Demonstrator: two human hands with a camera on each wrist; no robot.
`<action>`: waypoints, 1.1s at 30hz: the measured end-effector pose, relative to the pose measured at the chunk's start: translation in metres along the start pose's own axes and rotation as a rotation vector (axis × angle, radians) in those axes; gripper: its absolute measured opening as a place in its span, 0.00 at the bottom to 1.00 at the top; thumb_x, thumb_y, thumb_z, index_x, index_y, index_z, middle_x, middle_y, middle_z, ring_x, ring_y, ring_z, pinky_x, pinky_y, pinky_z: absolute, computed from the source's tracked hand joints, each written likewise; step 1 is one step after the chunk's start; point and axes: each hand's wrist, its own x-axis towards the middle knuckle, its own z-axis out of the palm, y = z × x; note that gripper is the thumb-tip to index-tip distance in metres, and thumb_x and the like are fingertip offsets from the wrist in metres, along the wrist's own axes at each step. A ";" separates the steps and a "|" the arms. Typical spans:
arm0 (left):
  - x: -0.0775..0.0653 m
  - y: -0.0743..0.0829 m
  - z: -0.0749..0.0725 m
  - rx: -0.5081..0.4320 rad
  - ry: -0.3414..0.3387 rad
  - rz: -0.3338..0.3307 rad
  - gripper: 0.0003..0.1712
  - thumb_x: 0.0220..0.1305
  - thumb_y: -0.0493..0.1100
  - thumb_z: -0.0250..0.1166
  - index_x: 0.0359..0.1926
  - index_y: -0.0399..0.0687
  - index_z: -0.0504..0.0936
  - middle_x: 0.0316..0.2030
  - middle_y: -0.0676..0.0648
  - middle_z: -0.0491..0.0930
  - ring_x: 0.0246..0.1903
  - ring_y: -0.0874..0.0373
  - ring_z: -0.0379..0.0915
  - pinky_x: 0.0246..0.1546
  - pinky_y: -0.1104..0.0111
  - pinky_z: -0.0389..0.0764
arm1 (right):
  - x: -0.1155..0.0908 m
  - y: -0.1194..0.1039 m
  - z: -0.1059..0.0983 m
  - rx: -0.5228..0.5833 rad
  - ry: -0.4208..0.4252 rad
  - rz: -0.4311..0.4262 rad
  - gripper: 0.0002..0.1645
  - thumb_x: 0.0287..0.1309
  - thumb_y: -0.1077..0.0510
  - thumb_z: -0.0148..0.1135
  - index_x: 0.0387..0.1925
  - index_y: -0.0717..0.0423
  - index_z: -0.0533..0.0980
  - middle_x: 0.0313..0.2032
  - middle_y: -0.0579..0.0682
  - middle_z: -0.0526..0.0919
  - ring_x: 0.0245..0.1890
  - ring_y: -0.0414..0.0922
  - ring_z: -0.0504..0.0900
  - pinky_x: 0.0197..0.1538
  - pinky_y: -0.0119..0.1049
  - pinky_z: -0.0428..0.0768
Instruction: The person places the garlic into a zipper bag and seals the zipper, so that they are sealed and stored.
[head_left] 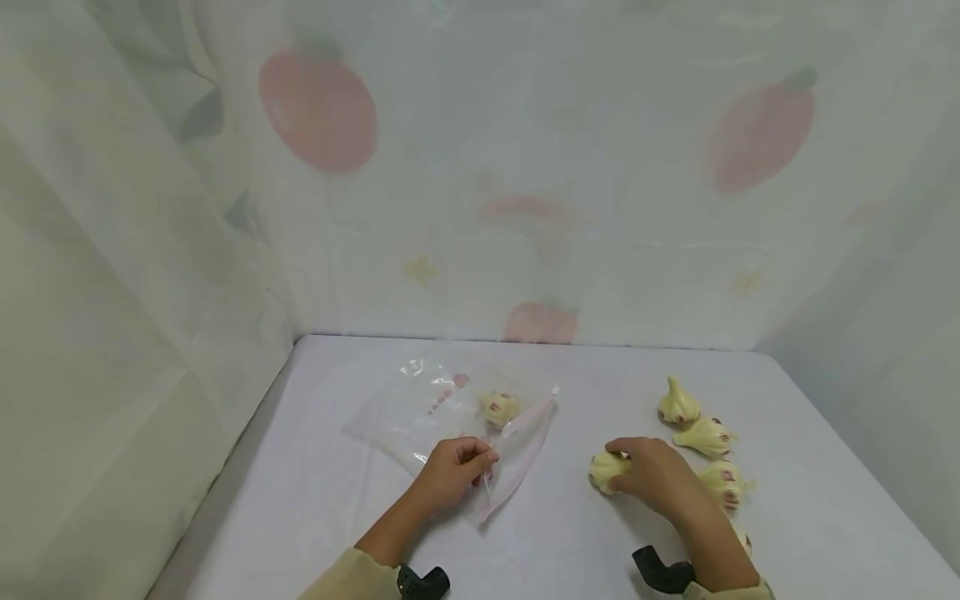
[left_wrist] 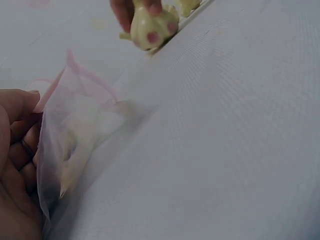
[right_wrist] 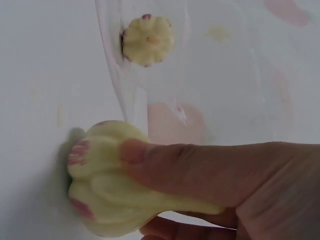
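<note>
My left hand (head_left: pixel 453 471) pinches the pink-edged mouth of a clear plastic zip bag (head_left: pixel 405 408) that lies on the table. One garlic bulb (head_left: pixel 499 408) is inside the bag, near its opening. To the right, my right hand (head_left: pixel 656 475) grips another garlic bulb (right_wrist: pixel 110 180), thumb on one side and fingers curled beneath. In the head view this bulb is low over the table, a short way right of the bag's mouth. The left wrist view shows the bag's edge (left_wrist: pixel 92 77) lifted by the thumb and fingers.
Several more garlic bulbs stand in a loose row at the right, among them one at the back (head_left: pixel 678 404) and one by the right wrist (head_left: pixel 723 483). A white cloth covers the table (head_left: pixel 570 550). Behind it hangs a pale curtain (head_left: pixel 600 167) with strawberry prints.
</note>
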 end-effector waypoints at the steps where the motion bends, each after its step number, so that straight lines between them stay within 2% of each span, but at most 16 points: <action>1: 0.000 0.000 0.000 -0.003 0.005 -0.003 0.12 0.65 0.45 0.66 0.31 0.39 0.83 0.21 0.48 0.75 0.21 0.65 0.68 0.21 0.76 0.68 | 0.004 -0.003 0.002 0.015 -0.002 -0.002 0.27 0.42 0.57 0.77 0.48 0.56 0.83 0.44 0.52 0.87 0.47 0.54 0.83 0.51 0.54 0.77; 5: 0.001 -0.003 0.000 -0.014 0.010 -0.010 0.12 0.65 0.45 0.66 0.32 0.39 0.84 0.21 0.44 0.76 0.21 0.63 0.68 0.21 0.76 0.68 | 0.018 -0.012 0.011 0.085 -0.004 0.005 0.28 0.44 0.53 0.78 0.50 0.52 0.83 0.45 0.51 0.86 0.47 0.52 0.83 0.50 0.52 0.78; 9: 0.001 -0.003 0.000 -0.016 -0.003 -0.012 0.13 0.65 0.46 0.66 0.31 0.39 0.83 0.21 0.45 0.75 0.21 0.64 0.68 0.21 0.77 0.67 | 0.024 -0.015 0.019 0.186 -0.006 0.023 0.29 0.45 0.51 0.77 0.53 0.50 0.82 0.49 0.53 0.85 0.54 0.56 0.80 0.55 0.55 0.76; 12: 0.002 -0.002 0.000 -0.007 -0.011 -0.001 0.15 0.65 0.47 0.67 0.30 0.39 0.83 0.20 0.47 0.74 0.21 0.64 0.68 0.20 0.77 0.67 | 0.027 -0.014 0.026 0.256 -0.009 0.035 0.31 0.47 0.48 0.76 0.56 0.47 0.81 0.55 0.55 0.83 0.60 0.59 0.76 0.60 0.58 0.72; 17: 0.003 0.000 -0.001 0.030 -0.007 0.010 0.15 0.65 0.49 0.66 0.30 0.40 0.83 0.19 0.47 0.75 0.20 0.65 0.68 0.20 0.76 0.68 | 0.031 -0.006 0.037 0.348 0.006 0.046 0.32 0.49 0.43 0.74 0.58 0.41 0.79 0.59 0.55 0.80 0.64 0.59 0.72 0.62 0.59 0.70; 21: 0.001 0.007 -0.002 0.049 0.006 0.005 0.13 0.65 0.45 0.66 0.30 0.39 0.83 0.20 0.42 0.76 0.20 0.65 0.67 0.20 0.77 0.67 | 0.036 -0.001 0.045 0.417 0.020 0.019 0.33 0.51 0.42 0.73 0.60 0.42 0.78 0.60 0.51 0.79 0.64 0.56 0.73 0.63 0.57 0.70; 26: 0.000 0.007 -0.003 0.042 -0.003 0.004 0.14 0.66 0.46 0.66 0.29 0.39 0.82 0.20 0.43 0.75 0.20 0.64 0.67 0.20 0.76 0.68 | 0.038 0.002 0.057 0.470 0.056 -0.062 0.29 0.60 0.43 0.66 0.62 0.46 0.76 0.61 0.48 0.78 0.65 0.52 0.73 0.65 0.55 0.68; 28: 0.001 0.000 -0.003 0.028 -0.003 0.009 0.14 0.65 0.48 0.67 0.29 0.42 0.83 0.20 0.46 0.74 0.20 0.65 0.67 0.20 0.76 0.69 | 0.037 0.003 0.059 0.486 0.065 -0.082 0.27 0.65 0.43 0.61 0.62 0.46 0.75 0.62 0.48 0.78 0.66 0.52 0.71 0.66 0.55 0.67; 33: 0.002 -0.002 0.000 -0.004 0.004 0.005 0.12 0.65 0.44 0.66 0.30 0.40 0.83 0.21 0.39 0.76 0.20 0.64 0.67 0.19 0.76 0.67 | 0.035 0.003 0.060 0.492 0.080 -0.055 0.25 0.71 0.41 0.52 0.63 0.43 0.75 0.59 0.47 0.79 0.64 0.51 0.73 0.65 0.54 0.68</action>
